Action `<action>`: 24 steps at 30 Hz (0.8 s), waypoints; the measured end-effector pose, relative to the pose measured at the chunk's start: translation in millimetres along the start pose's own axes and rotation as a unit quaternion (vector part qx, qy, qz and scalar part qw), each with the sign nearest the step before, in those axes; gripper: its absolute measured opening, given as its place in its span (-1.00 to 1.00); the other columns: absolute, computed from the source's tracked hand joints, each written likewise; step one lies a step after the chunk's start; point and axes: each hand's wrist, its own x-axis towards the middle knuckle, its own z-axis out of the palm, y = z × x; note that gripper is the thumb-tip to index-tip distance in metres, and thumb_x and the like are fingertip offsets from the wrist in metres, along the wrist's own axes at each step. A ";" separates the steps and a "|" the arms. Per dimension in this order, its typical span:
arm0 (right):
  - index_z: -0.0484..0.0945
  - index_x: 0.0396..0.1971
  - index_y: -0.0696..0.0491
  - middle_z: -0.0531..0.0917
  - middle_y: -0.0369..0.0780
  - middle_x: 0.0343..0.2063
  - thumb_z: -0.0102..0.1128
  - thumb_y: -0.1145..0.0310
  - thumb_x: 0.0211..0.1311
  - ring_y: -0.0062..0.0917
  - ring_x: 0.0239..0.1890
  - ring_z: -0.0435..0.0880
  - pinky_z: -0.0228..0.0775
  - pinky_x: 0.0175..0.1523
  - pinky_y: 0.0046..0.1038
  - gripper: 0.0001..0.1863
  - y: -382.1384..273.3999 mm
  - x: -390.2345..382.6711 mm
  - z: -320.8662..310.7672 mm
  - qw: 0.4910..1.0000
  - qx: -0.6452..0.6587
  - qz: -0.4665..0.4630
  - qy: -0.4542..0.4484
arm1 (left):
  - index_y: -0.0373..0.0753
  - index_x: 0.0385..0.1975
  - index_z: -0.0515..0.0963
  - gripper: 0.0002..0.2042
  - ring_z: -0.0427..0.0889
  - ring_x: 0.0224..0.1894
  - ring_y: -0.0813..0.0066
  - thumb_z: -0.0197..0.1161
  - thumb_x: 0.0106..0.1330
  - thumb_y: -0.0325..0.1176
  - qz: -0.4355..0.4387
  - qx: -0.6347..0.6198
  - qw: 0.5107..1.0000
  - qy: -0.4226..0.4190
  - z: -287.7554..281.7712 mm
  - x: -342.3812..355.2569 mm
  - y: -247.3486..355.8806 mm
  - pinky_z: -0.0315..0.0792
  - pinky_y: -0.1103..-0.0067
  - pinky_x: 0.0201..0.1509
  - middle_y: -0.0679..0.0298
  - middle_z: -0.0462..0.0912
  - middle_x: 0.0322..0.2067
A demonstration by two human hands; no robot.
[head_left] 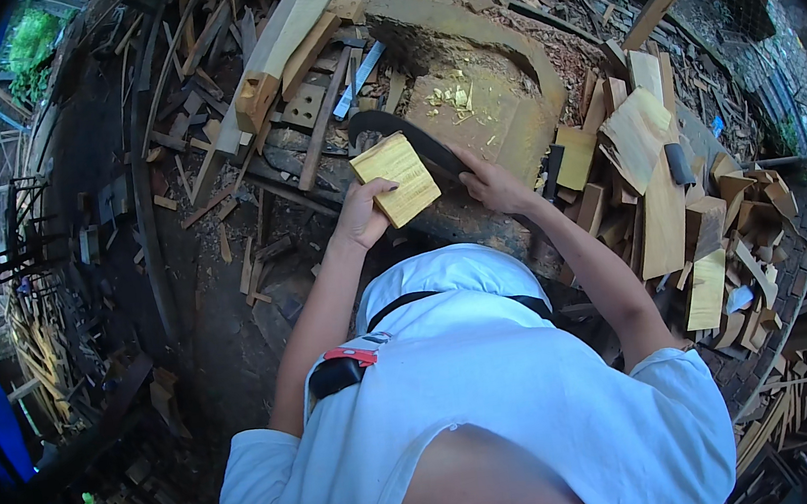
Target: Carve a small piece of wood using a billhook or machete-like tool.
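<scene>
A squarish yellow wooden block (397,179) rests in my left hand (363,217), the thumb lying over its face and the fingers behind it. My right hand (496,186) is closed around the near end of a machete (428,142) with a dark, broad blade curved at its far end. The blade runs behind the block's upper right side, and I cannot tell whether the two touch. Beyond both hands lies a worn, hollowed wooden work surface (500,119), with pale yellow shavings (454,100) scattered on it.
Several cut wood pieces (663,212) are piled to my right, with a dark rounded object (679,164) on top. Another yellow block (576,158) lies beside the work surface. Long squared timbers (286,51) and scraps crowd the far left, near a light-blue strip (359,80).
</scene>
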 end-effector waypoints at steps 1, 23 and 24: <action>-0.04 0.44 -0.14 0.45 -0.24 -0.55 -0.13 0.37 0.44 -0.51 -0.48 0.51 0.38 -0.33 -0.44 -0.38 -11.5 -3.2 -8.0 0.996 0.068 0.051 -0.034 | -0.35 0.25 0.22 -0.40 0.49 0.16 0.13 0.09 0.11 -0.65 -0.019 -0.007 1.000 -0.017 -4.3 -1.0 1.3 0.40 0.28 0.27 0.03 0.45 0.12; 0.23 -0.14 0.02 0.62 0.06 -0.54 -0.16 0.19 0.44 0.09 -0.44 0.61 0.39 -0.37 0.07 -0.79 -21.3 -16.2 13.0 0.971 -0.197 0.079 0.113 | -0.38 0.09 0.42 -0.62 0.65 -0.04 0.30 0.25 0.30 -0.45 -0.028 0.155 0.985 0.074 -14.7 42.7 -11.7 0.58 0.41 0.03 0.14 0.60 -0.04; 0.23 -0.15 0.01 0.62 0.05 -0.55 -0.15 0.19 0.44 0.08 -0.45 0.61 0.40 -0.39 0.05 -0.79 -23.2 -14.5 12.4 0.970 -0.203 0.062 0.121 | -0.38 0.09 0.43 -0.63 0.66 -0.05 0.30 0.25 0.30 -0.45 -0.015 0.165 0.983 0.075 -16.9 40.8 -10.9 0.59 0.41 0.02 0.14 0.60 -0.05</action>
